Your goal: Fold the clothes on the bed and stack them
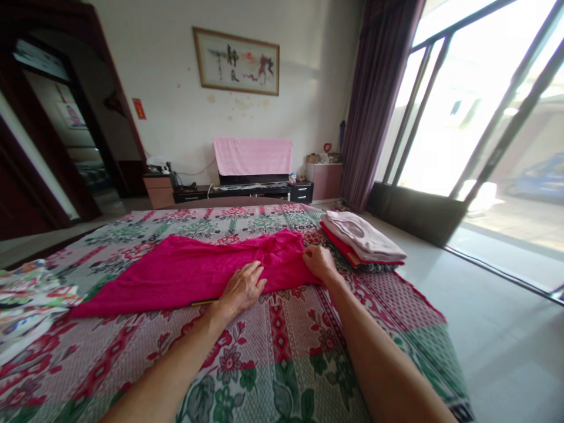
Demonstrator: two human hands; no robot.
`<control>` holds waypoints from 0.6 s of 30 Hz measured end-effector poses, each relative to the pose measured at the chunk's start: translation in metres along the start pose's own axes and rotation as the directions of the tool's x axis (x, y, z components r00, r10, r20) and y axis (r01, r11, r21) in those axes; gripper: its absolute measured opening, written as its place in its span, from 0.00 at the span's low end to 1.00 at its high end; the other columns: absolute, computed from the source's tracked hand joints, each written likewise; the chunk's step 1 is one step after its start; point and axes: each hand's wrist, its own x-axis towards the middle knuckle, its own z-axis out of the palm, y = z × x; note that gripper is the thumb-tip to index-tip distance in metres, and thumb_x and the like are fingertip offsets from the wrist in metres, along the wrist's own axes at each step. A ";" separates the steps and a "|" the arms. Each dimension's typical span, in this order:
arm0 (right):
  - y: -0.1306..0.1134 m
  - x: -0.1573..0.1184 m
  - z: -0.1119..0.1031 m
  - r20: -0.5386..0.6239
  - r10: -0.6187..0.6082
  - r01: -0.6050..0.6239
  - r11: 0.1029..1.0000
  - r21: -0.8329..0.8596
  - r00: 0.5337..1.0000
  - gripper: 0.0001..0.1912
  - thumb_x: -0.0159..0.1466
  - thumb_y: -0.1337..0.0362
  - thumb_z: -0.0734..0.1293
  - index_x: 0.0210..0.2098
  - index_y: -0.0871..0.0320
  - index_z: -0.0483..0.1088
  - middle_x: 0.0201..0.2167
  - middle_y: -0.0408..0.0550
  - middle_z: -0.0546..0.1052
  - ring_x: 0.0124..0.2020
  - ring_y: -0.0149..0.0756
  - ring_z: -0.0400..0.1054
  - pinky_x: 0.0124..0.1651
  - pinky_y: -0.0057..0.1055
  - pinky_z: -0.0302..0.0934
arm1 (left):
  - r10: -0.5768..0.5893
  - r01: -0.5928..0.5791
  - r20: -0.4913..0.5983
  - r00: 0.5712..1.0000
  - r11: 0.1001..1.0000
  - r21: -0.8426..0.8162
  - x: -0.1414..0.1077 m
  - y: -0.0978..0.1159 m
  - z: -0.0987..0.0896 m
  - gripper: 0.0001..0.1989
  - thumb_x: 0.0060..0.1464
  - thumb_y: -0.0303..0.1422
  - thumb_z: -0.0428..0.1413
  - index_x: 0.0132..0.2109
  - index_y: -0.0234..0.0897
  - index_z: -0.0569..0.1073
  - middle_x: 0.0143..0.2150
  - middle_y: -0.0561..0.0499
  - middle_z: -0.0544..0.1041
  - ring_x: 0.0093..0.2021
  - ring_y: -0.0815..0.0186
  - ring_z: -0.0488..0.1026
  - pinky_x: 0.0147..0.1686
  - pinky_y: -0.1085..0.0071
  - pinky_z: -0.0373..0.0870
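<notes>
A bright pink garment [176, 273] lies stretched sideways across the patterned cloth [273, 352], its right part creased and folded over. My left hand [244, 286] rests flat on the garment near its middle, fingers spread. At the garment's right end, my right hand [319, 263] has its fingers curled together, pinching the pink fabric at the edge. Just beyond that hand sits a stack of folded clothes [368, 235], a pale pink one on top and red and dark ones below.
A crumpled white printed cloth [33, 305] lies at the far left. Behind the table stand a low black cabinet [251, 189] and a pink towel [253, 155] draped over something. A purple curtain [374, 100] and glass doors are on the right.
</notes>
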 end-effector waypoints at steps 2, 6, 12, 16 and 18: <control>0.001 0.000 -0.002 0.083 0.018 -0.016 1.000 -0.021 0.996 0.14 0.59 0.64 0.62 0.38 0.53 0.79 0.38 0.50 0.80 0.41 0.38 0.73 0.40 0.26 0.60 | -0.002 0.002 0.009 1.000 1.000 -0.003 0.001 0.000 -0.001 0.21 0.60 0.36 0.48 0.55 0.30 0.72 0.60 0.38 0.69 0.61 0.56 0.65 0.60 0.59 0.62; -0.002 0.002 -0.005 0.022 -0.011 0.012 1.000 -0.011 1.000 0.14 0.59 0.65 0.62 0.39 0.55 0.78 0.39 0.52 0.80 0.42 0.39 0.72 0.42 0.27 0.60 | -0.061 0.061 0.002 0.998 0.997 -0.040 0.010 -0.003 -0.007 0.20 0.59 0.35 0.49 0.54 0.31 0.73 0.59 0.38 0.70 0.59 0.57 0.68 0.59 0.63 0.64; -0.023 -0.004 0.006 -0.033 -0.291 0.292 0.954 0.060 0.956 0.17 0.60 0.69 0.60 0.44 0.57 0.76 0.44 0.49 0.77 0.45 0.34 0.70 0.51 0.26 0.57 | -0.068 0.069 0.006 0.998 0.996 -0.049 0.027 -0.005 -0.010 0.17 0.59 0.33 0.50 0.52 0.35 0.75 0.54 0.42 0.74 0.53 0.58 0.72 0.54 0.62 0.68; -0.030 -0.010 0.016 0.000 -0.362 0.362 0.931 0.041 0.932 0.17 0.62 0.68 0.59 0.47 0.55 0.74 0.50 0.48 0.74 0.52 0.36 0.66 0.55 0.29 0.54 | -0.007 0.008 0.017 1.000 0.997 -0.083 0.030 -0.007 -0.001 0.16 0.58 0.31 0.49 0.50 0.34 0.75 0.50 0.42 0.75 0.51 0.58 0.72 0.54 0.61 0.67; -0.031 -0.010 0.018 0.010 -0.373 0.373 0.927 0.036 0.928 0.19 0.64 0.67 0.58 0.51 0.54 0.71 0.53 0.48 0.72 0.53 0.36 0.65 0.55 0.29 0.54 | -0.010 0.008 -0.022 1.000 0.996 -0.094 0.029 -0.008 0.003 0.16 0.57 0.30 0.49 0.50 0.33 0.75 0.50 0.42 0.75 0.51 0.57 0.71 0.54 0.61 0.67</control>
